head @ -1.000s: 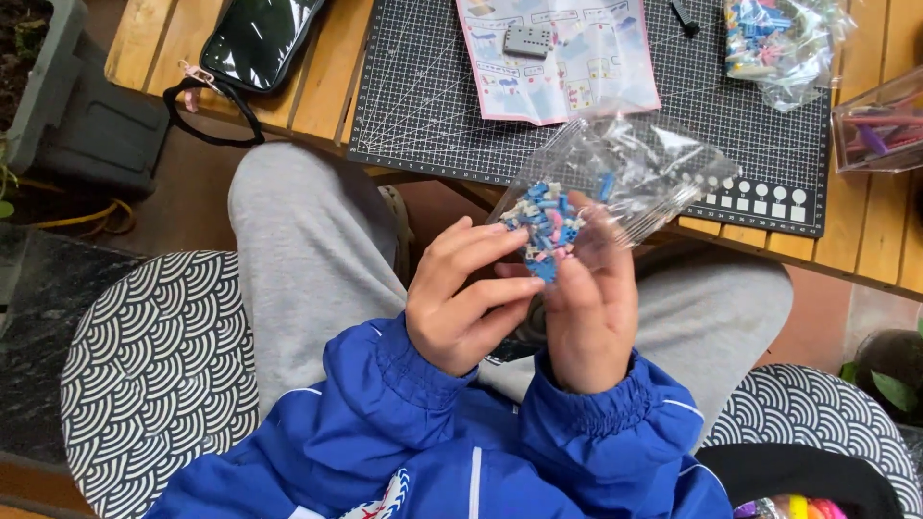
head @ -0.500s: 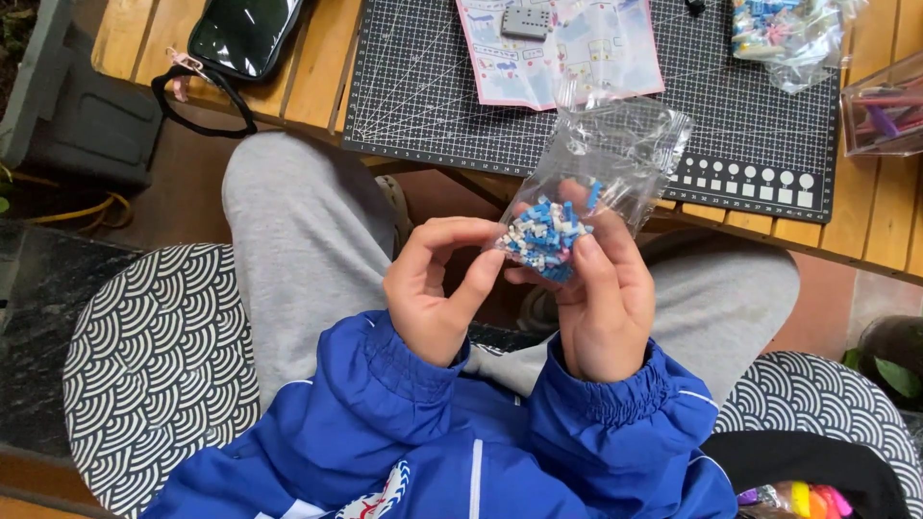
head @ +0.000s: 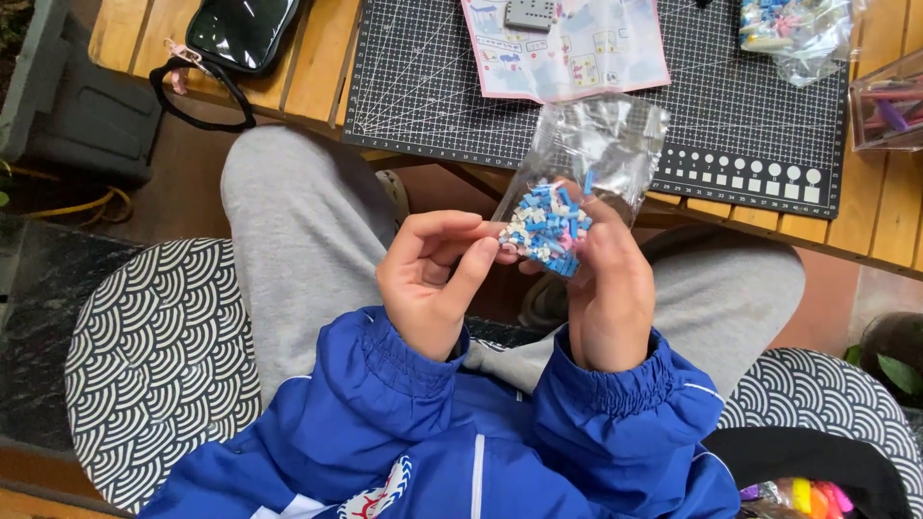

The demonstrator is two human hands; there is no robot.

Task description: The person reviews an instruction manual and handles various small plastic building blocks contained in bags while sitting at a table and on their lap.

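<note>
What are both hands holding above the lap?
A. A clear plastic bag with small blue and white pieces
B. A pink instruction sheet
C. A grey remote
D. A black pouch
A: the left hand and right hand both pinch the clear plastic bag, with small blue and white pieces gathered at its bottom.

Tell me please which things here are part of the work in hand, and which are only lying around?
In hand:
- clear bag of small blue bricks, gripped by left hand and right hand

Lying around:
- instruction sheet
- cutting mat
- second clear bag
- black pouch
- clear box
</note>
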